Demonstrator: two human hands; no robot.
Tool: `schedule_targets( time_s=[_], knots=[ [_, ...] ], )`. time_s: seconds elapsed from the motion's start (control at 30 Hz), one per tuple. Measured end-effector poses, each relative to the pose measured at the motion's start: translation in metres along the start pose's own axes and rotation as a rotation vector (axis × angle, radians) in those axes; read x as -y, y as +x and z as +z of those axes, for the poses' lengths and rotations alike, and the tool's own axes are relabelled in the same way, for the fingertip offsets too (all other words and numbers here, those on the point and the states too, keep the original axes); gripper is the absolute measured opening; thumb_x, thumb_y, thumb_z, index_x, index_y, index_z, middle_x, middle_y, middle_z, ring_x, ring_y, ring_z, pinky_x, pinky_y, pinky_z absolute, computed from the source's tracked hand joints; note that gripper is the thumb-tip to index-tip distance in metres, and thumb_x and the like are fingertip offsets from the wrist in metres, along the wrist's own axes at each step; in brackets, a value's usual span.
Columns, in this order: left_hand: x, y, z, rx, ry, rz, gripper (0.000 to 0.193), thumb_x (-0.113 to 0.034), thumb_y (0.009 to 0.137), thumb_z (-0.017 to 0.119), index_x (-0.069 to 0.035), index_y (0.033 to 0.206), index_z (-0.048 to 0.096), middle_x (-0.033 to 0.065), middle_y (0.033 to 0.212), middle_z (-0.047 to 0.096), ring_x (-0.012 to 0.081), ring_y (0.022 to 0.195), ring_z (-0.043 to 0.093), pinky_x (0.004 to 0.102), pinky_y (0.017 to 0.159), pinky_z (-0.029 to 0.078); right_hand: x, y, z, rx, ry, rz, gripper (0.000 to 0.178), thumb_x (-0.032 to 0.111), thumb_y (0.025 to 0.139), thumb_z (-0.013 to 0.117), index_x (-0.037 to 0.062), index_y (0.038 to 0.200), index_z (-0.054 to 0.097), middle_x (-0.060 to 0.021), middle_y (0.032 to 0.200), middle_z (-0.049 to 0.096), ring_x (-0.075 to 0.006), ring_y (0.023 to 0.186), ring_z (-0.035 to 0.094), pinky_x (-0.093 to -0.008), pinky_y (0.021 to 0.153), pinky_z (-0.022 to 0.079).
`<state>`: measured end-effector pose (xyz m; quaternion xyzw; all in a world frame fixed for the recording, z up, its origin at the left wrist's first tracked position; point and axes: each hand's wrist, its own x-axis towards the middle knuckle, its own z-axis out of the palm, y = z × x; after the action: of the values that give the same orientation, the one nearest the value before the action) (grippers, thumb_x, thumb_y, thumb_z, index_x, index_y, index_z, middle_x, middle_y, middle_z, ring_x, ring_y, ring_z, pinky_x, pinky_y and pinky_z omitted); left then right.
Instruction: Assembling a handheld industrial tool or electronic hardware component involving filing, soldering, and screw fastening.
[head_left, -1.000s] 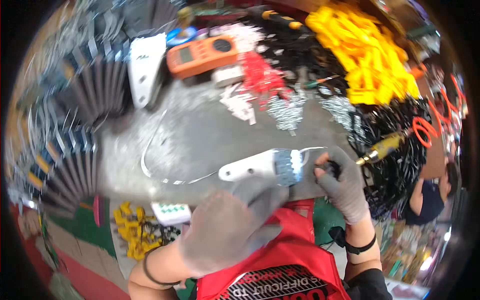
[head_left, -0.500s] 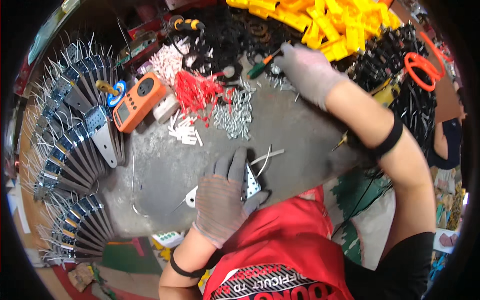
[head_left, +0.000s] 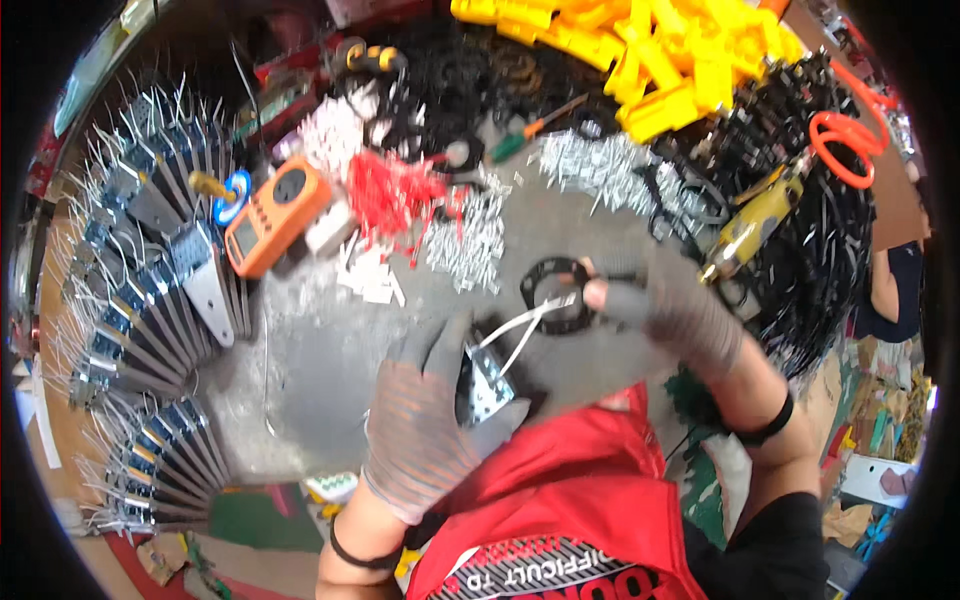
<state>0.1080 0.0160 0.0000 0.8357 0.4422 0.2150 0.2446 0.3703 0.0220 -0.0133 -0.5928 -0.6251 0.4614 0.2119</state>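
the left hand (head_left: pixel 420 425), in a striped grey glove, lies at the near side of the grey workbench (head_left: pixel 310 370), fingers closed over a perforated metal bracket (head_left: pixel 487 392), thumb along its near edge; the palm hides much of the part. two white wires (head_left: pixel 513 322) come out of the bracket toward one o'clock and cross each other.

taking the bracket as the dial's centre, the right hand (head_left: pixel 680 305) is at two o'clock, gloved, slightly blurred, thumb and forefinger pinched together on the edge of a black ring (head_left: pixel 532 288). the ring stands at one o'clock, near the bracket but apart from it; the wire ends overlap its opening, and whether they pass through cannot be told.

at twelve o'clock is a heap of small silver metal pieces (head_left: pixel 468 240), with a green-handled screwdriver (head_left: pixel 510 147) beyond it. red pieces (head_left: pixel 395 200) are piled at eleven, an orange multimeter (head_left: pixel 280 215) lies at ten, and fanned rows of similar brackets (head_left: pixel 150 345) stand at nine. far off at one are yellow plastic parts (head_left: pixel 660 60); at two, a yellow-bodied tool (head_left: pixel 755 225) and an orange coiled hose (head_left: pixel 822 135).
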Motion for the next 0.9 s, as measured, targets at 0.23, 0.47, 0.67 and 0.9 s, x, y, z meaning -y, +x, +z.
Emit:
schedule_targets(
  time_s=[0.23, 0.47, 0.67, 0.9],
  knots=[
    [-0.012, 0.005, 0.014, 0.107, 0.065, -0.052, 0.083, -0.036, 0.070, 0.080, 0.006, 0.132, 0.043, 0.0227, 0.123, 0.056, 0.0421, 0.107, 0.056, 0.0472, 0.092, 0.045, 0.020, -0.009, 0.032, 0.071, -0.607, -0.567, 0.035, 0.018, 0.097, 0.048, 0.0095, 0.130, 0.053, -0.0133, 0.124, 0.061, -0.0275, 0.101, 0.063, -0.0376, 0.090, 0.049],
    [-0.006, 0.016, -0.002, 0.107, 0.287, 0.493, 0.035, -0.017, 0.074, 0.066, -0.011, 0.108, 0.061, 0.0127, 0.115, 0.063, 0.0304, 0.108, 0.060, 0.0457, 0.094, 0.046, 0.032, 0.005, 0.029, 0.312, -0.663, -0.129, 0.034, 0.032, 0.088, 0.059, 0.0062, 0.109, 0.058, -0.0161, 0.098, 0.063, -0.0359, 0.092, 0.065, -0.0462, 0.074, 0.055],
    [-0.005, 0.029, -0.007, 0.372, 0.499, 0.669, 0.030, -0.019, 0.076, 0.060, -0.011, 0.105, 0.063, 0.0088, 0.104, 0.065, 0.0268, 0.101, 0.061, 0.0443, 0.091, 0.047, 0.036, 0.034, -0.078, -0.171, -1.374, -0.153, 0.015, 0.024, 0.079, 0.064, 0.0125, 0.088, 0.068, -0.0086, 0.076, 0.066, -0.0208, 0.077, 0.070, -0.0360, 0.056, 0.054],
    [0.025, 0.015, -0.037, 0.057, -0.125, -0.023, 0.048, -0.007, 0.076, 0.058, -0.004, 0.123, 0.057, 0.0079, 0.098, 0.066, 0.0229, 0.076, 0.062, 0.0343, 0.074, 0.050, 0.018, 0.076, -0.204, -0.297, -1.419, 0.304, 0.024, 0.023, 0.079, 0.057, 0.0106, 0.091, 0.073, -0.0139, 0.089, 0.071, -0.0321, 0.087, 0.070, -0.0415, 0.078, 0.056]
  ],
)
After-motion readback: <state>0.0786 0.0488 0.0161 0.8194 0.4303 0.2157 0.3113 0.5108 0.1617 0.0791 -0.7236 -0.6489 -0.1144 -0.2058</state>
